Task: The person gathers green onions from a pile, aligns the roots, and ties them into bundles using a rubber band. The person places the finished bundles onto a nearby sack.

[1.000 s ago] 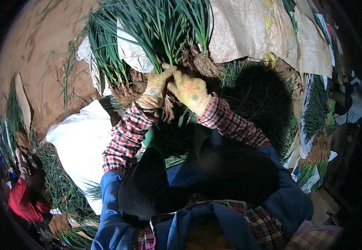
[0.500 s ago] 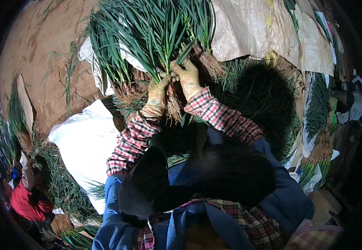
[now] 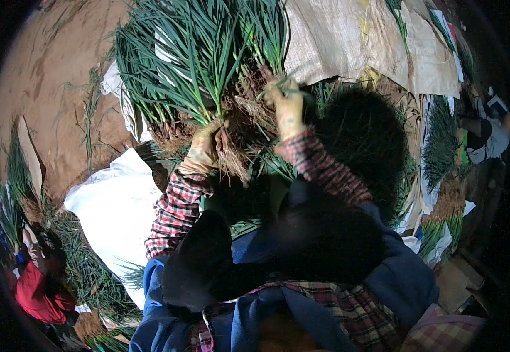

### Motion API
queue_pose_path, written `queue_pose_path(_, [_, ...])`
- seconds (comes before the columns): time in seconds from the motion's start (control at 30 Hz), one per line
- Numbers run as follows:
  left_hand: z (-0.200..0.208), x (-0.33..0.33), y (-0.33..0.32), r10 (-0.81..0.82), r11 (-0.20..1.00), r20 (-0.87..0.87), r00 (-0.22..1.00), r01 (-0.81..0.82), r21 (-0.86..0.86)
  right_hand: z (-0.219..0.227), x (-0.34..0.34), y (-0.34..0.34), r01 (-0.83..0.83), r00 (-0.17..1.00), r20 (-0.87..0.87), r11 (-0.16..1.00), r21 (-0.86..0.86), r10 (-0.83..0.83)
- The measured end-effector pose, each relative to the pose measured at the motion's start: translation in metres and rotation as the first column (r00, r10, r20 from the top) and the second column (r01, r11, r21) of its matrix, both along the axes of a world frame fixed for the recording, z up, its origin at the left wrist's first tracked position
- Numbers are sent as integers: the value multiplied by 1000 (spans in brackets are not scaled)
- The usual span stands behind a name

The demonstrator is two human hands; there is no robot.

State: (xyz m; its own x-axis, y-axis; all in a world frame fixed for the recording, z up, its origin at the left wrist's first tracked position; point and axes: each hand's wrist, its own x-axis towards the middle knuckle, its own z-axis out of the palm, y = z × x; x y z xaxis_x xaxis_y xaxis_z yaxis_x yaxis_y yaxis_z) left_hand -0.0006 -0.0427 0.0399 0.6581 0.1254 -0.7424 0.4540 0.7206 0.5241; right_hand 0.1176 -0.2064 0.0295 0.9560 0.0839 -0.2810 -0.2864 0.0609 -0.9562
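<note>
My left hand (image 3: pixel 207 139), in a soiled pale yellow glove, is closed around the lower stems of a bunch of green onions (image 3: pixel 209 88). Their long green leaves fan away from me, and their pale, stringy roots (image 3: pixel 231 157) hang below the fist. My right hand (image 3: pixel 289 108), gloved alike, is apart from the bunch on its right, fingers closed and somewhat blurred. A loose green onion leaf (image 3: pixel 293 91) shows at its fingers. More green onions (image 3: pixel 149 88) lie beyond and left of my left hand, roots toward me.
A white sheet (image 3: pixel 111 202) lies at left, and a pale woven sack (image 3: pixel 331 44) at far right. Cut leaves (image 3: pixel 88 258) litter the ground. Rooted bundles (image 3: pixel 446 205) lie at right. One person in red (image 3: pixel 41 293) is at lower left, another (image 3: pixel 490 135) at far right.
My right hand has pulled away from the bunch to the right, with a leaf at its fingers. My left hand still grips the bunch, slightly lower and further left in view.
</note>
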Motion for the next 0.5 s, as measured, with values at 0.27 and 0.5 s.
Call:
queue_pose_path(0.27, [-2, 21, 29, -156, 987, 436, 887, 159, 28, -86, 67, -1, -676, 723, -421, 686, -270, 547])
queue_pose_path(0.5, [-30, 51, 18, -90, 978, 196, 977, 49, 205, 23, -11, 20, -486, 866, -246, 846, -218, 434])
